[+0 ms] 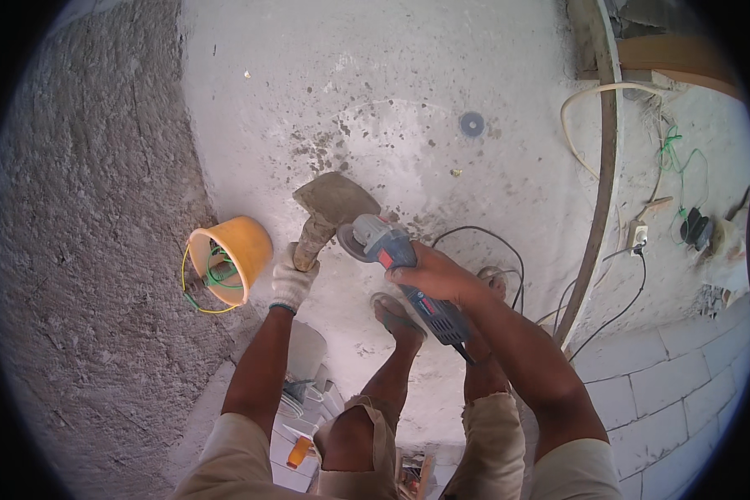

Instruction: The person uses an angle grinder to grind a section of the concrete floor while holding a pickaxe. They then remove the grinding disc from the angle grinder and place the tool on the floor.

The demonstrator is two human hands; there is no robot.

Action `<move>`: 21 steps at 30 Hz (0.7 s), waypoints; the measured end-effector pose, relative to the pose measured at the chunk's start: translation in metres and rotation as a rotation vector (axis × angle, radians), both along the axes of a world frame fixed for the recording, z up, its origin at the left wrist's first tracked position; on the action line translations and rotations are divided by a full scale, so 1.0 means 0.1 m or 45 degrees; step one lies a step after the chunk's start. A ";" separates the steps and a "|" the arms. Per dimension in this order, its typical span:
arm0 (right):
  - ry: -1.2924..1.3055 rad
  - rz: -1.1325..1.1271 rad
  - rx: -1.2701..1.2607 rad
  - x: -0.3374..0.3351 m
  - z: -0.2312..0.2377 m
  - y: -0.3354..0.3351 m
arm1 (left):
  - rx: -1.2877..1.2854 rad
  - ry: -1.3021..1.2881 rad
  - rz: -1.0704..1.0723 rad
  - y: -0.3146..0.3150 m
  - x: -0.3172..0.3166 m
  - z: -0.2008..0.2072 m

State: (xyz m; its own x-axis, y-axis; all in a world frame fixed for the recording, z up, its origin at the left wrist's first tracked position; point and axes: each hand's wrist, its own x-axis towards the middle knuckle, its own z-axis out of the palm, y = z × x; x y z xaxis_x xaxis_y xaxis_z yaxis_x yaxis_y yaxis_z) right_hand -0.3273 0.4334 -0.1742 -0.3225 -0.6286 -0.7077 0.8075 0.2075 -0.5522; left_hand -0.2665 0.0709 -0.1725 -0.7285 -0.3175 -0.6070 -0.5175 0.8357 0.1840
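My left hand [292, 283], in a white knit glove, is closed around the narrow end of a dirty, trowel-like tool [337, 198]. Its broad flat blade points away from me, and a grey-brown crust covers it. In my bare right hand [435, 272] is a blue-grey angle grinder [432, 315], gripped around its body. The grinder's metal head [375, 229] and disc [354, 243] are right beside the tool, near where blade and handle meet. Whether the disc touches it or spins, I cannot tell. A black cord leaves the grinder's rear.
An orange bucket [248, 237] with green wire inside lies tipped at left. Dark crumbs and a loose round disc [472, 125] lie on the pale floor. A long wooden strip [602, 200], cables and a white socket block [637, 235] are at right. My sandaled feet stand close below the grinder.
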 end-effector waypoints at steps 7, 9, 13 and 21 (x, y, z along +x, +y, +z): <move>0.012 0.195 0.006 -0.36 -0.03 -0.12 | 0.059 0.033 -0.015 -0.01 0.00 0.02; 0.053 0.202 0.043 -0.32 -0.10 -0.03 | 0.085 0.075 0.034 -0.02 0.03 0.02; 0.056 0.176 0.102 -0.22 -0.12 0.08 | -0.003 -0.004 0.034 -0.13 0.04 -0.03; 0.036 0.165 0.277 -0.04 -0.34 -0.02 | 0.003 0.052 -0.011 -0.02 -0.03 0.02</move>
State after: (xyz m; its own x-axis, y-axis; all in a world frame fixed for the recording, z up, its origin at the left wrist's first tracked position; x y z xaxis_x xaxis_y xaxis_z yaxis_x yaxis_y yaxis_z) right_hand -0.3316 0.4311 -0.2082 -0.2707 -0.4997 -0.8228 0.7516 0.4244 -0.5050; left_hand -0.2696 0.0690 -0.1700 -0.7555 -0.3101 -0.5771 -0.5025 0.8395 0.2068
